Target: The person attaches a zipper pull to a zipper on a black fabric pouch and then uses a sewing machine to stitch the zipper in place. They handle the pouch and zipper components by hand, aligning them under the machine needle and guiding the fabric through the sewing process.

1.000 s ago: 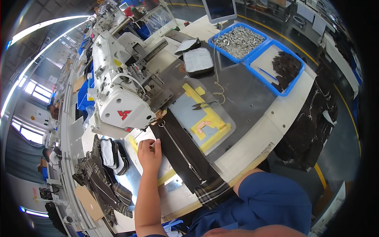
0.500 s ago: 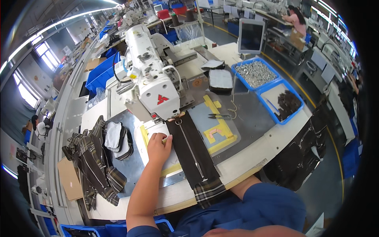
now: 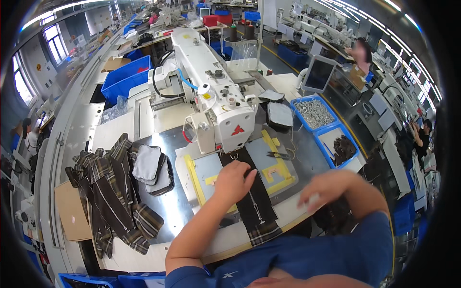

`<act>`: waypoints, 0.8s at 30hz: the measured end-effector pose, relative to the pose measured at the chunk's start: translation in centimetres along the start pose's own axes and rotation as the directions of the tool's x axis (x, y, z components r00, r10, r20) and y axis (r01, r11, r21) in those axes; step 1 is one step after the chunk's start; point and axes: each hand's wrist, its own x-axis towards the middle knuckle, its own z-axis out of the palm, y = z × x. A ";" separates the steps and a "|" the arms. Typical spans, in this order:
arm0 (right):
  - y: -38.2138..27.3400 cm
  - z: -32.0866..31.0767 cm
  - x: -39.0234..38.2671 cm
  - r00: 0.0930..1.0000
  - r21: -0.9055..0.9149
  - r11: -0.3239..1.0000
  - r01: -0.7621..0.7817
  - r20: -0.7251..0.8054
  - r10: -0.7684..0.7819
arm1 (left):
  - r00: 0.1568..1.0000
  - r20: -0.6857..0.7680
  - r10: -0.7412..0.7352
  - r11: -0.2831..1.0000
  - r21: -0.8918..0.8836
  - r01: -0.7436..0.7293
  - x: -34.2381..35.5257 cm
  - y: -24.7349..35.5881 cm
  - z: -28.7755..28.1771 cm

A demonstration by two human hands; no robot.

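A dark brown fabric strip [image 3: 265,204] with a silvery zipper lies lengthwise under the head of a white industrial sewing machine [image 3: 235,117]. Its plaid end [image 3: 264,232] reaches the table's front edge. My left hand [image 3: 234,182] rests on the strip's far part, close to the machine head, thumb apart from the fingers. Above the table's right front edge, my right hand [image 3: 326,191] is smeared by motion. A small pale patch shows at its fingertips, too blurred to name. Around the strip is a pale plate [image 3: 201,165] with yellow tape.
Plaid garment pieces [image 3: 110,192] and grey-white padded pieces [image 3: 148,163] lie on the left. Thread snips [image 3: 278,155] lie right of the plate. Beyond are blue trays of metal parts [image 3: 314,114] and dark fabric bits [image 3: 344,150]. A screen [image 3: 319,73] stands behind them.
My left hand has shifted from beside the strip onto it. My right hand has come up from below the table's front edge into the open. The whole view has shifted slightly.
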 end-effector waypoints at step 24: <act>5.4 -51.9 35.8 0.711 -0.786 0.217 -0.579 -0.617 -0.338 | 0.988 -0.147 0.053 0.998 0.029 -0.050 -0.5 -5.1 1.4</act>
